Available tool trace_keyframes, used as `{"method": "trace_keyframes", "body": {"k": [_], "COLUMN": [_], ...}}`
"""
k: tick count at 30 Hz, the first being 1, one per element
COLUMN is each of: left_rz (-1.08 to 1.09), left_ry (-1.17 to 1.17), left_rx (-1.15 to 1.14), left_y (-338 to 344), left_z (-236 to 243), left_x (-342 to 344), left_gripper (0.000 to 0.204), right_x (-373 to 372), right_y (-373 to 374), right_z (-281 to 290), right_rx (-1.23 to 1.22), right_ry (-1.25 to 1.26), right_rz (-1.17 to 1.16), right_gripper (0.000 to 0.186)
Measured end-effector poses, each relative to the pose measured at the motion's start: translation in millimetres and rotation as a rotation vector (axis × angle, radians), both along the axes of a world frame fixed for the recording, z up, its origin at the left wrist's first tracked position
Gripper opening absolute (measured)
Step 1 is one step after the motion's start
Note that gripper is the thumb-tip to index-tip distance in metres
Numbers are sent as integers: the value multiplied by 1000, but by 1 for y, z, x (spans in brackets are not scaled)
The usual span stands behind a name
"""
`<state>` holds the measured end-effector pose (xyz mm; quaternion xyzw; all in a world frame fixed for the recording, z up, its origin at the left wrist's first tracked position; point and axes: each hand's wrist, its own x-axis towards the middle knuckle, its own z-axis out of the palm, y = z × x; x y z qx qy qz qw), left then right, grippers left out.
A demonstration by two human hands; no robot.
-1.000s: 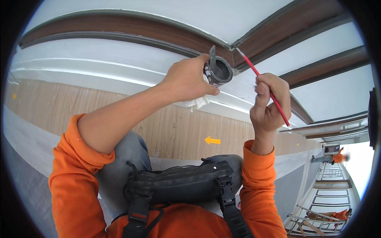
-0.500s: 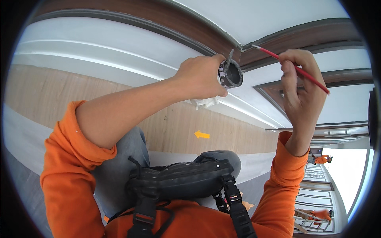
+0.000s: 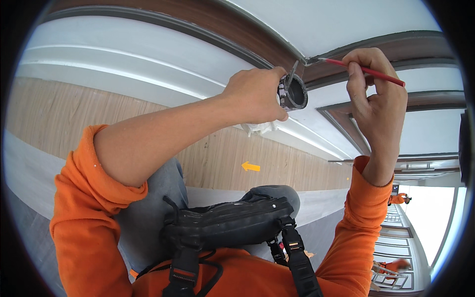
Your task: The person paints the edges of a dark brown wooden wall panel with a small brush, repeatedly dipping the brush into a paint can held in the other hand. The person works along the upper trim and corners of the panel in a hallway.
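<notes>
Left hand (image 3: 257,96): fingers wrapped around the side of a dark can (image 3: 293,93), gripping it. Right hand (image 3: 373,94): thumb and fingers pinching a thin red-handled brush (image 3: 371,71).

Can: between the hands, just beyond the left fingers; mouth tilted toward the right hand, inside dark, contents not readable. One flat strip (image 3: 293,72) stands out of its mouth.

Brush: pale tip pointing leftward, away from the right hand, at the corner of a brown frame (image 3: 274,43); touching or just off the surface, cannot tell.

Frame: beyond both hands, its two runs meeting ahead of the gap between them; dark grey edging (image 3: 341,50) along its borders.

Condition of work: judged under way. Grey edging already lines both runs; it looks uneven at the corner by the tip, so that spot is probably unfinished. Amount remaining cannot be told.

White cloth (image 3: 260,128): one, bunched below the left hand.

Floor (image 3: 213,156): wood-grained, nearer the body than the hands; one yellow arrow marker (image 3: 251,166).

Black bag (image 3: 227,222): one, against the body, below both hands.

Co-worker (image 3: 397,198): orange top, far off past the right wrist.
</notes>
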<state>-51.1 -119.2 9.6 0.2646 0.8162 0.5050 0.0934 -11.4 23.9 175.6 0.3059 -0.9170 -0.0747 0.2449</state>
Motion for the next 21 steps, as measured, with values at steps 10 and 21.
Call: {"method": "trace_keyframes", "body": {"k": [10,21], "left_rz": [-8,26], "left_ry": [11,1], "left_rx": [-9,-11], "left_y": [2,5], "left_z": [1,-4], "left_x": [2,-2], "left_gripper": [79,85], "right_x": [-1,23], "right_y": [4,47], "right_z": [8,-11], "right_rx": [15,-643], "right_ry": [50,-97], "right_rz": [6,-8], "right_gripper": [6,14]}}
